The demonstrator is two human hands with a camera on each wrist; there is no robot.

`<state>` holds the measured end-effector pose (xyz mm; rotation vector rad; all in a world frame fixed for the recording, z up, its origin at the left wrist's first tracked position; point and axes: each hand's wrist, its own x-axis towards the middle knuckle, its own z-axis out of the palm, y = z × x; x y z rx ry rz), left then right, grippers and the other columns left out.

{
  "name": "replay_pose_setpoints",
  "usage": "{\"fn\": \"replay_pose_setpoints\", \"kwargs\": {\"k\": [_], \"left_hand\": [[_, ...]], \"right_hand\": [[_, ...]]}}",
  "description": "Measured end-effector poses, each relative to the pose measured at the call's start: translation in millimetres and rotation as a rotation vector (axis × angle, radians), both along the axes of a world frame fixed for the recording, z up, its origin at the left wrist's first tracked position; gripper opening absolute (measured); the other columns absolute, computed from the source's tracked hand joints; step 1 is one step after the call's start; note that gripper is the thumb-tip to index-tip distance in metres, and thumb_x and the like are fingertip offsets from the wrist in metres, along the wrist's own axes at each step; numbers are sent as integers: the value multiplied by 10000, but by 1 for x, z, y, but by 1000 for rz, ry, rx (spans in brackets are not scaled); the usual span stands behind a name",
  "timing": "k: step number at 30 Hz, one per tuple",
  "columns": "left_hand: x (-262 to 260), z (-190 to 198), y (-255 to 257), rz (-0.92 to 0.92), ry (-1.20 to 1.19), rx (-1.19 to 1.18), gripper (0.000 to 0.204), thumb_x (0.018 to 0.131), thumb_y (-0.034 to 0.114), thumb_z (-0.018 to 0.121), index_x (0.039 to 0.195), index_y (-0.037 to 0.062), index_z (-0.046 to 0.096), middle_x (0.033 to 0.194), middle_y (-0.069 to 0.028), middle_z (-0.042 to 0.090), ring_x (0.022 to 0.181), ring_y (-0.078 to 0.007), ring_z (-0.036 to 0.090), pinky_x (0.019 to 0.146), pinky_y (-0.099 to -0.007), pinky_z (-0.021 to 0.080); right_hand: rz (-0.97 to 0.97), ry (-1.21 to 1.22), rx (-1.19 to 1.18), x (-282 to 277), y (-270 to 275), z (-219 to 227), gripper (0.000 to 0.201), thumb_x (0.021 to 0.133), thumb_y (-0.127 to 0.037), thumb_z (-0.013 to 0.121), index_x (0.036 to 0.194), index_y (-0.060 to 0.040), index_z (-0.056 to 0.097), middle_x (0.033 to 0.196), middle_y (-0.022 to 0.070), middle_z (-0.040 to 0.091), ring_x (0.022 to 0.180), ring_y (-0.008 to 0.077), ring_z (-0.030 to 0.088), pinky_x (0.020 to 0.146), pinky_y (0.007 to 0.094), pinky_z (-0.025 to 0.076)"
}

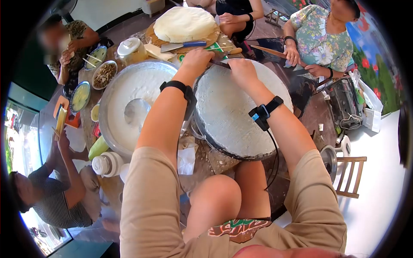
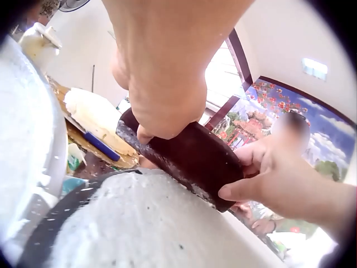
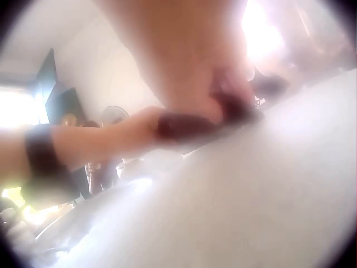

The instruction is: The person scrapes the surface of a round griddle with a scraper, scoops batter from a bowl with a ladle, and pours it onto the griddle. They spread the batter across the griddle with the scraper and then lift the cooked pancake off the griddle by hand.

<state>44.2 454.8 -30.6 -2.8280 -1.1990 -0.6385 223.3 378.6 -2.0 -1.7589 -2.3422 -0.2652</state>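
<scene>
Both hands hold a dark reddish-brown curved scraper [image 2: 192, 156] at the far edge of a round griddle [image 1: 241, 116] coated with white batter. My left hand [image 1: 197, 61] grips one end; my right hand [image 1: 243, 72] grips the other, its thumb along the near face in the left wrist view. White batter smears the scraper's lower edge, which stands close over the coated surface. To the left, a large metal basin [image 1: 102, 92] holds white batter with a ladle [image 1: 136, 112] in it. The right wrist view is blurred.
Behind the griddle, a stack of pale flatbreads [image 1: 185, 23] lies on a round board, with a blue-handled knife [image 1: 185, 44] beside it. Bowls of food [image 1: 104, 75], a lidded jar [image 1: 131, 48] and a white jug [image 1: 107, 164] surround the basin. Several people sit around.
</scene>
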Motion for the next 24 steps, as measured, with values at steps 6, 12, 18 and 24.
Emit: {"fn": "replay_pose_setpoints", "kwargs": {"k": [6, 12, 18, 24], "left_hand": [[-36, 5, -53, 66, -2, -3, 175, 774, 41, 496, 887, 114, 608, 874, -83, 640, 942, -281, 579, 786, -389, 454], [-61, 7, -119, 155, -19, -8, 120, 746, 30, 516, 823, 90, 588, 806, -84, 614, 866, -277, 587, 737, -378, 471], [-70, 9, -192, 221, 78, 13, 130, 726, 23, 541, 825, 97, 580, 806, -63, 605, 827, -246, 594, 697, -349, 489], [-50, 15, -268, 231, 162, -11, 116, 724, 45, 563, 831, 87, 548, 788, -74, 582, 801, -237, 600, 632, -332, 505]], "right_hand": [[55, -9, -58, -36, -37, 5, 125, 727, -69, 551, 795, -25, 646, 779, 197, 649, 738, 370, 645, 684, 441, 520], [200, 18, -12, -53, -79, 1, 101, 727, -67, 536, 769, -24, 617, 767, 183, 646, 724, 342, 644, 655, 420, 521], [365, 66, 14, -52, -128, -2, 78, 704, -58, 544, 760, -40, 594, 744, 148, 629, 696, 314, 634, 641, 394, 514], [460, 120, -10, -26, -191, 1, 77, 700, -48, 573, 776, -40, 560, 757, 125, 602, 712, 297, 619, 648, 387, 505]]}}
